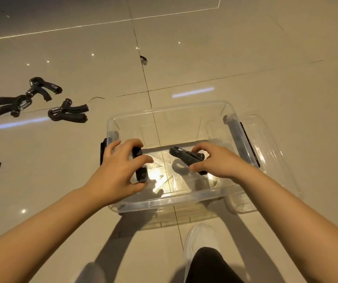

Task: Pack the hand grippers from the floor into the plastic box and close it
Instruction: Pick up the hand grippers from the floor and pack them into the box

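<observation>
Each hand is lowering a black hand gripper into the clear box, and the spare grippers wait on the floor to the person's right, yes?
Not quite. The head view shows the spare grippers on the floor to the person's left. The left hand and right hand do each hold one over the clear box.

glossy beige tiled floor (245,58), light reflections

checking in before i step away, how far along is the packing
Early. Nothing lies loose in the clear plastic box yet. In hand: the left hand and right hand each lower a black hand gripper into it. Left: several hand grippers on the floor, then fitting the lid beside the box.
</observation>
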`<state>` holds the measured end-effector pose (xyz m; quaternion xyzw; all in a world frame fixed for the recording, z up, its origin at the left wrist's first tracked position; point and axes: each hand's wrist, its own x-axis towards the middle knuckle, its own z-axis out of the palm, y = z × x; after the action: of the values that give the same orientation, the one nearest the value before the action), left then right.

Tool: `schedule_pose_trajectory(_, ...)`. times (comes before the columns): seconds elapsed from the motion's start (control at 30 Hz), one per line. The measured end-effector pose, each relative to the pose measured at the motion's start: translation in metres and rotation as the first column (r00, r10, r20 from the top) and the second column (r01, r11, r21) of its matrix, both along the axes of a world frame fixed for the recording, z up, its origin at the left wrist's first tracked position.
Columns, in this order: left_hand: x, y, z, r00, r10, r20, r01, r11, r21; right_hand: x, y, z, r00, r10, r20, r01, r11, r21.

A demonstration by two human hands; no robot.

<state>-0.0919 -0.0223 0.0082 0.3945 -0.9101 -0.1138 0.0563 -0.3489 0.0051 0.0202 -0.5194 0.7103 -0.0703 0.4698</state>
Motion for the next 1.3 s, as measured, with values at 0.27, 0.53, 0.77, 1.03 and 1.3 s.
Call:
schedule_pose_trajectory(0.27,0.006,-0.002,-0.024,0.958,0.209,-0.194,-0.198,0.977,0.076,0.017,-0.055,-0.034,0.982,-0.035,0.188,-0.02,0.958,0.285)
schedule_pose_trajectory(0.53,0.007,-0.004,-0.032,0.935,0.244,-0.256,-0.229,0.969,0.09,0.012,-0.062,-0.046,0.979,-0.175,0.106,0.137,0.945,0.296)
schedule_pose_trajectory(0.77,0.008,-0.003,-0.033,0.939,0.245,-0.24,-0.229,0.969,0.095,0.028,-0.054,-0.059,0.624,0.467,-0.626,-0.392,0.88,0.266)
schedule_pose_trajectory(1.03,0.006,-0.003,-0.033,0.935,0.263,-0.237,-0.246,0.964,0.1,0.032,-0.063,-0.092,0.351,0.769,-0.534,-0.751,0.572,0.329)
schedule_pose_trajectory(1.3,0.005,-0.002,-0.033,0.917,0.302,-0.262,-0.28,0.953,0.12,0.041,-0.061,-0.126,0.224,0.666,-0.712,-0.8,0.543,0.256)
